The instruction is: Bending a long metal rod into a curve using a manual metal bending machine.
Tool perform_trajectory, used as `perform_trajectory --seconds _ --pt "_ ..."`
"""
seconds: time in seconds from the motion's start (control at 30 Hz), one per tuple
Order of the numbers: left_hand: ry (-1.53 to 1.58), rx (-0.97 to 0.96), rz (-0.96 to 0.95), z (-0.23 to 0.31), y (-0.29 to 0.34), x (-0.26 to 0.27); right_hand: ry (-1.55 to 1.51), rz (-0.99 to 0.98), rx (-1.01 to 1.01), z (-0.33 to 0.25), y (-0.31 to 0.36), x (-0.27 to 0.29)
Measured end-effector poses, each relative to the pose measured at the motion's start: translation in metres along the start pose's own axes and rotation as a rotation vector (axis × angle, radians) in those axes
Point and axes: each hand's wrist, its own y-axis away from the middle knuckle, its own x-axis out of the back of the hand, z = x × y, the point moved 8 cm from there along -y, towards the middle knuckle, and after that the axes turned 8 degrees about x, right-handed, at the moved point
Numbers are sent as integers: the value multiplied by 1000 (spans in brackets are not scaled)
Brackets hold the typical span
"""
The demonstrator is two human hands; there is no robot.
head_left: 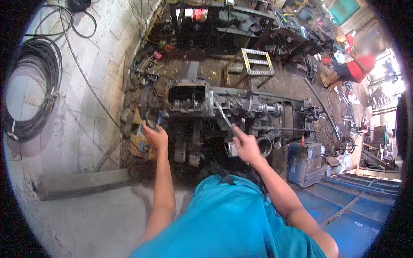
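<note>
My right hand [248, 147] is closed around the handle of a long shiny metal wrench [223, 114], its index finger stretched along the shaft. The wrench's far end reaches the side of a dark, greasy machine [266, 108] in front of me. My left hand [156, 136] is at the lower rim of a black wheel [147, 102] at the machine's left end, fingers curled about the rim. Beside the wheel, an open metal housing [187, 86] shows gears inside. Exactly where the wrench head sits is hard to make out.
A metal-framed stool [257, 62] stands beyond the machine. Coiled black cable [32, 86] hangs on the left wall. A blue metal box [304, 164] is at the right, beside blue panels [365, 200]. A person in a red shirt [360, 64] sits at the far right.
</note>
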Motion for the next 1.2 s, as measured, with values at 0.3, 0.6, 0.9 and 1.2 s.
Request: perform_trajectory --seconds 0.3,0.6,0.9,1.2 --pt "207 401 48 -97 215 -126 90 378 -53 285 133 127" --pt "675 1212 -933 0 485 -276 -54 325 -420 516 296 194" --pt "-22 489 -469 67 452 -226 -92 302 -530 609 298 172" --pt "46 362 -501 82 434 -229 25 273 -806 619 171 173"
